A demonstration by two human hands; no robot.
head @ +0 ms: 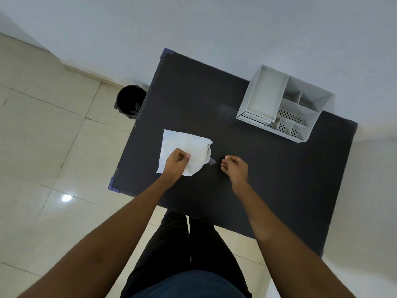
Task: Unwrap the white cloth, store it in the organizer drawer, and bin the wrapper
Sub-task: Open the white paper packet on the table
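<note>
Presently, your left hand [176, 161] rests on the near edge of the wrapped white cloth [184, 150], fingers curled and thumb pressed to forefinger, pinching the wrapper material. Whether the pinch takes in the cloth itself or only the clear wrapper cannot be determined. Your right hand [234, 167] is positioned just to the right of the package, apart from it, fingers loosely curled and empty above the table surface. A small grey flap [212, 161] of wrapper projects from the package's right corner, between the two hands.

The package lies flat on the black table [268, 179], toward its left half, with one corner bunched up on the right side. The white organizer [284, 104] stands at the far right of the table, against the wall, well apart from the package; its drawer [255, 119] sits at the near-left end. The black bin [129, 102] stands on the tiled floor just beside the table's far-left edge.
</note>
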